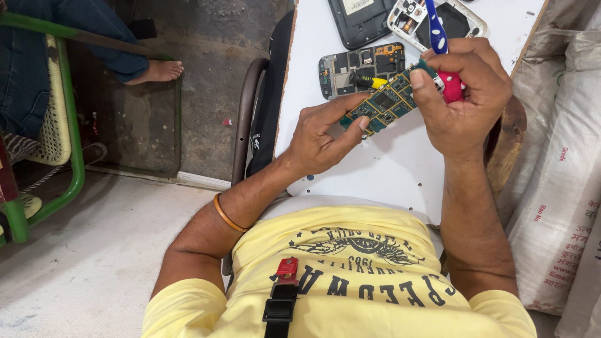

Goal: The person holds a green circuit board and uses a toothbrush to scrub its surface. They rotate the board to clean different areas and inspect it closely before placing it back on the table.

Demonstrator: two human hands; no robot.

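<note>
The person sat at a white table, both hands raised just above its surface. The left hand was closed in a pinch on the near-left end of a green circuit board, thumb and forefinger clamping its edge. The right hand was closed on the board's far-right end and also wrapped a pink-handled tool, its blue and white part projecting away from the person. The board was thus held at both ends, tilted and clear of the table, apparently to keep it steady and its component face turned up toward the eye.

On the table just beyond the board lay a second, dark circuit board with a small yellow-tipped part resting on it. Farther off lay a dark phone back cover and, to its right, a silver phone frame, set apart within easy reach.

Pale woven sacks stood at the right. At the far left another person's bare foot rested on the floor beside a green chair frame. An orange bangle circled the left forearm.
</note>
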